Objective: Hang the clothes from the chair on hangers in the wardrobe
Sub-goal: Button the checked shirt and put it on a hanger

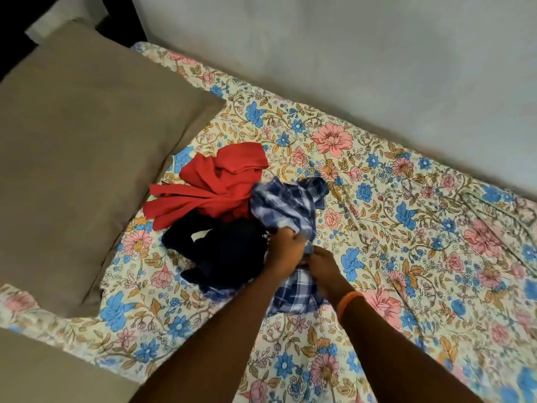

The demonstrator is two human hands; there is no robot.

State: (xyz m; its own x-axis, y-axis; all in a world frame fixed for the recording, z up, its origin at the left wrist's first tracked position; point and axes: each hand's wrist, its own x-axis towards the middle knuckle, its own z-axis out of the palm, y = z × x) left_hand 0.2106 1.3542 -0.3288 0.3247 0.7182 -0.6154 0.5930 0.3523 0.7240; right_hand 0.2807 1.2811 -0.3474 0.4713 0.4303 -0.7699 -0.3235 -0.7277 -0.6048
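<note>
Clothes, three garments, lie heaped on a floral bedsheet (pixel 377 199): one red garment (pixel 215 181), one dark garment (pixel 226 251), one blue plaid shirt (pixel 287 205). Left hand (pixel 283 251) and right hand (pixel 322 267) both grip the plaid shirt beside one brown pillow (pixel 87 155).

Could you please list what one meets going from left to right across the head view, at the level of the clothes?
Large brown pillow → crumpled red garment → blue-and-white checked shirt → bare floral bedsheet.
</note>
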